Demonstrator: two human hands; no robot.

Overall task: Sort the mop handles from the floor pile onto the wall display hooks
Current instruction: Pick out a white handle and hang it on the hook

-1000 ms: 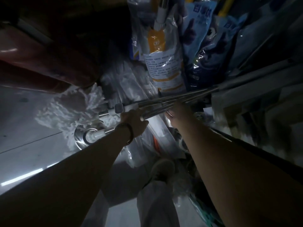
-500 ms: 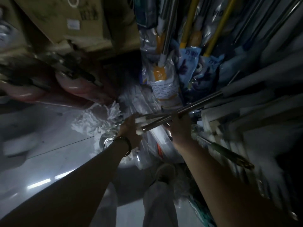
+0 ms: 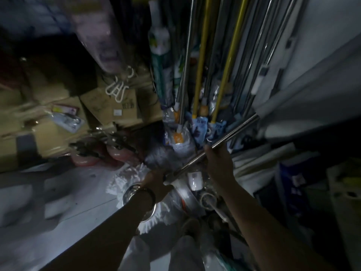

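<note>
The task looks to be in its early part: one long bare silver metal mop handle (image 3: pixel 216 146) is lifted off the floor pile, slanting up to the right, with the left hand (image 3: pixel 156 181) wrapped around its lower end and the right hand (image 3: pixel 219 163) curled around its middle, fingers of both closed on the shaft. It is not yet hung. Several yellow and steel handles (image 3: pixel 203 55) stand upright at the wall behind; the hooks themselves cannot be made out. White stringy mop heads (image 3: pixel 125 178) lie on the pale floor (image 3: pixel 58 202). Stacked brown cardboard boxes (image 3: pixel 109 106) at left are shut, contents hidden.
</note>
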